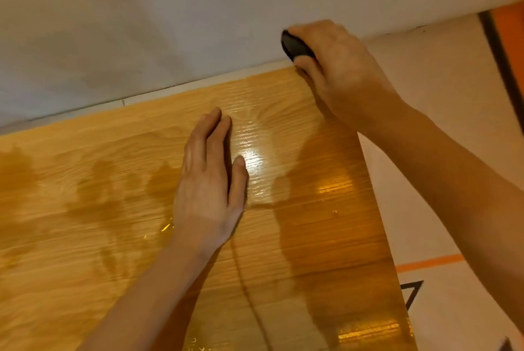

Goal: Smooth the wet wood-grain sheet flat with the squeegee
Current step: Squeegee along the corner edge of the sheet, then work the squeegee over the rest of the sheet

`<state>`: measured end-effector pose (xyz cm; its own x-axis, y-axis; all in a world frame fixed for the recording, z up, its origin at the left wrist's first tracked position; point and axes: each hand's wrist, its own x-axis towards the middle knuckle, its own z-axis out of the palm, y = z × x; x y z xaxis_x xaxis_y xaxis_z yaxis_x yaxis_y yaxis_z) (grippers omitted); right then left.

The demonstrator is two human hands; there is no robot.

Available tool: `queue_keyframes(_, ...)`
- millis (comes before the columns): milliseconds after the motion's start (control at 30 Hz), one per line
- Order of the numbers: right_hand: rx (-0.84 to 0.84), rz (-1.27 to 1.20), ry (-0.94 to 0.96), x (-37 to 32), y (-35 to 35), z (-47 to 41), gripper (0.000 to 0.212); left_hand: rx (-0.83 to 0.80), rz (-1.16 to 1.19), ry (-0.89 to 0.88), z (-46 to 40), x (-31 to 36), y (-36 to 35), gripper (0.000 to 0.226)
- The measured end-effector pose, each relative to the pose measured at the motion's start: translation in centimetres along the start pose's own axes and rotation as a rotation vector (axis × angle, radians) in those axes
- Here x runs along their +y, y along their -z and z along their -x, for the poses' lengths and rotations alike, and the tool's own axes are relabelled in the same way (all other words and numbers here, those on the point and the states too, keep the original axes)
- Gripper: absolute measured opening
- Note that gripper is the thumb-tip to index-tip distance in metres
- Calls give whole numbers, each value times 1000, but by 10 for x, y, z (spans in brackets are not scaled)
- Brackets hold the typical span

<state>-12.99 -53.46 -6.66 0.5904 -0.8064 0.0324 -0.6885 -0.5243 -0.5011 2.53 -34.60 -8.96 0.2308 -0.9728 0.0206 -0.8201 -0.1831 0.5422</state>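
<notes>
The wet wood-grain sheet lies on a pale surface against the wall. The left hand presses it flat, fingers straight. The right hand clamps the black squeegee at the far corner. Dark patches and a crease suggest much smoothing remains. No legible writing.

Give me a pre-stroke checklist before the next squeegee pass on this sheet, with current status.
1. Squeegee gripped by right hand: ok.
2. Left hand flat on the wood-grain sheet, holding it: ok.
3. Squeegee at the sheet's far right corner, by the wall: ok.
4. Blade edge in contact with the sheet: cannot tell, hidden by the fingers.
5. Sheet lying flat: not ok, ripples and a crease line near the left hand.
6. Surface wet: ok, glossy patches show.
</notes>
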Motion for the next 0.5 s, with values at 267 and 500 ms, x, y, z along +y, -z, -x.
queue_keyframes(267,-115,148,-105,-25,-14,-15,32,8,47,76,16,-49,57,54)
queue_keyframes(500,-170,169,-19,-122,-71,-40,29,124,-38,227,54,-135,101,55)
